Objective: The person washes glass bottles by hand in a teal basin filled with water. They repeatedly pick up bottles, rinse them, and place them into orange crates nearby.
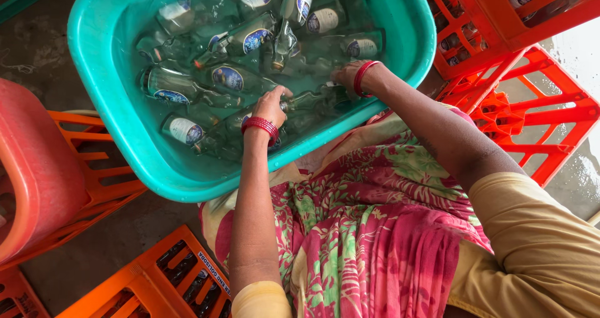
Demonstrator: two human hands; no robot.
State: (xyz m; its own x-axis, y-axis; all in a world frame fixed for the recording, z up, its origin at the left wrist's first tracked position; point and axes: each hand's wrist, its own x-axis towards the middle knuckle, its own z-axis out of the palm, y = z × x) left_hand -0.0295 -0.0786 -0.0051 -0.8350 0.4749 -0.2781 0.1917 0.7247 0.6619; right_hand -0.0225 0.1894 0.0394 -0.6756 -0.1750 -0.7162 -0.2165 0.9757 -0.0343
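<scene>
Head: both hands (306, 93) grip bottle (312, 99).

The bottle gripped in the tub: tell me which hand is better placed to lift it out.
Left, probably. The left hand grips the bottle at its neck above the water; the right hand is partly submerged near its base.

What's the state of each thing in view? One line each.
Left hand: gripping the neck of a glass bottle.
Right hand: in the water, on the same bottle.
Teal tub: filled with water and submerged bottles.
Orange crate: holds dark bottles.
</scene>
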